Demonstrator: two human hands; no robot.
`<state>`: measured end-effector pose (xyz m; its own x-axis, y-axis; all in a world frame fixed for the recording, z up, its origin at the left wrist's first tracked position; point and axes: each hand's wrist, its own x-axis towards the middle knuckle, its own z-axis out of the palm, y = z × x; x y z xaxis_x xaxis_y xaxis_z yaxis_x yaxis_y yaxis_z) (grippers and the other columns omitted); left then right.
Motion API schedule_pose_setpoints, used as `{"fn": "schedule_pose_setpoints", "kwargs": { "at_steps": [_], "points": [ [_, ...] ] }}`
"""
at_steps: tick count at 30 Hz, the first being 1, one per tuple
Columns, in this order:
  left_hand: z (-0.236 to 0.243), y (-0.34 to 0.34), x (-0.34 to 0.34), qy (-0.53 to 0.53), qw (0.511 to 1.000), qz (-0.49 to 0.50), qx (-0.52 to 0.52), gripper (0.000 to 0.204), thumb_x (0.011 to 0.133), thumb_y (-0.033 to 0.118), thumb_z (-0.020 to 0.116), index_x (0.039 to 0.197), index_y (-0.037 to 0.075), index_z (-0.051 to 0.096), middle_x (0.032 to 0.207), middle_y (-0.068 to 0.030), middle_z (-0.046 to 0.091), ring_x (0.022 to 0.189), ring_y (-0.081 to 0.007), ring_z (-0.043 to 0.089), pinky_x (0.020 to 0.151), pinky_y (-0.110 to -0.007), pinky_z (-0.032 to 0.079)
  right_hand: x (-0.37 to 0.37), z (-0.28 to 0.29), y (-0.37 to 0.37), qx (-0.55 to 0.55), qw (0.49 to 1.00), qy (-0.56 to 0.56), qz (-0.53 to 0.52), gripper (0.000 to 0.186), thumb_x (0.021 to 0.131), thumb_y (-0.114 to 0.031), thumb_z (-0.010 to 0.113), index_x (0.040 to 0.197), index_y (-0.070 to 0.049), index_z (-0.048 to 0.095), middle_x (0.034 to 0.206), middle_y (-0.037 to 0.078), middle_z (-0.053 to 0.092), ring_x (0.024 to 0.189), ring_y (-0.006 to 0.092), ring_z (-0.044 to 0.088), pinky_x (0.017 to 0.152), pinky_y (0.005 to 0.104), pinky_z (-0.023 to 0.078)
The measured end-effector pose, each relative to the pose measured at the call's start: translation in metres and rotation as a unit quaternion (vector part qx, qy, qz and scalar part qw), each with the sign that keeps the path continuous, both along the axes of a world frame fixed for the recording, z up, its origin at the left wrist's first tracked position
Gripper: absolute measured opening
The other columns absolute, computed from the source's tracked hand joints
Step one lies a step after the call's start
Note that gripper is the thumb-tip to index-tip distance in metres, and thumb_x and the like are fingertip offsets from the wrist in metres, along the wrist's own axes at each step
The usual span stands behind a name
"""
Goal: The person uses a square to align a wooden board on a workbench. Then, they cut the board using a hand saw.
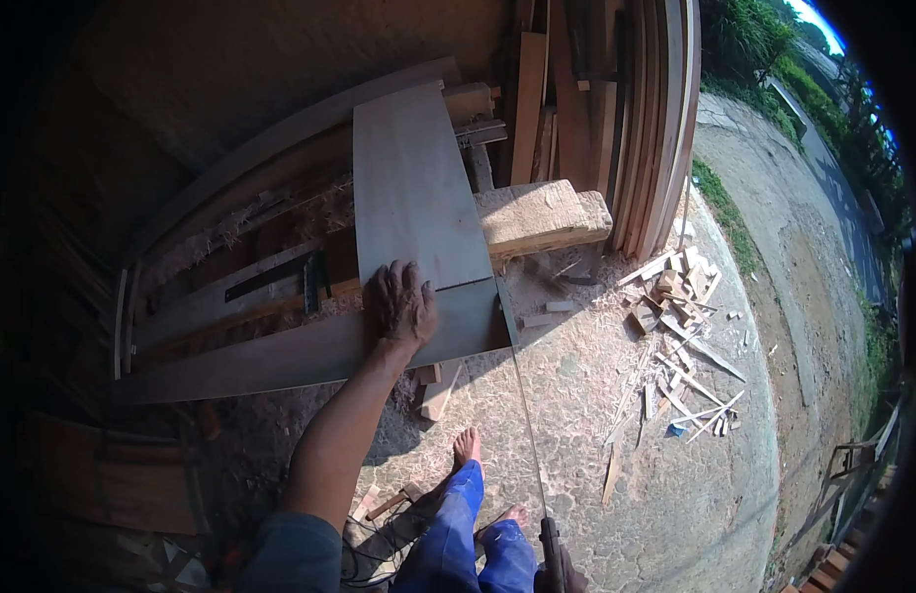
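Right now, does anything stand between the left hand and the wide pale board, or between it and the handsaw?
Nothing visible: the left hand rests directly on the wide pale board. The handsaw runs up toward its near right corner, nothing visible crossing it.

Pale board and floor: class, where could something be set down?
Bare: the pale board beyond the left hand, to its far end; the concrete floor right of the saw, nearer than the scrap pile. Crowded: that pile and the timber stack beyond it.
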<state>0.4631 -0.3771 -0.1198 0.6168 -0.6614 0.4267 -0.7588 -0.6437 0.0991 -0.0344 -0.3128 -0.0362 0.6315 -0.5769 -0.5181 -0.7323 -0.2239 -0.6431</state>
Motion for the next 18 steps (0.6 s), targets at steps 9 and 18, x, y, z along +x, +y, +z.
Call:
{"fn": "schedule_pose_setpoints", "kwargs": {
  "at_steps": [9, 18],
  "points": [
    [0.006, 0.000, 0.005, 0.007, 1.000, -0.012, -0.011, 0.046, 0.096, 0.028, 0.058, 0.135, 0.005, 0.052, 0.141, -0.0174, 0.045, 0.135, -0.0445, 0.038, 0.114, -0.062, 0.027, 0.158, -0.044, -0.102, -0.150, 0.918, -0.354, -0.099, 0.065, 0.086, -0.010, 0.070, 0.148, -0.006, 0.052, 0.083, 0.020, 0.070, 0.062, 0.0332, 0.069, 0.061, 0.0393, 0.055],
    [0.009, -0.011, -0.004, -0.026, 1.000, -0.010, -0.010, 0.043, 0.098, 0.028, 0.058, 0.134, 0.004, 0.054, 0.139, -0.0179, 0.047, 0.132, -0.0427, 0.040, 0.112, -0.058, 0.030, 0.085, -0.071, -0.055, -0.285, 0.904, -0.313, -0.061, 0.064, 0.085, -0.011, 0.073, 0.146, -0.003, 0.054, 0.082, 0.014, 0.072, 0.061, 0.0254, 0.070, 0.058, 0.0344, 0.054]
  ]
}}
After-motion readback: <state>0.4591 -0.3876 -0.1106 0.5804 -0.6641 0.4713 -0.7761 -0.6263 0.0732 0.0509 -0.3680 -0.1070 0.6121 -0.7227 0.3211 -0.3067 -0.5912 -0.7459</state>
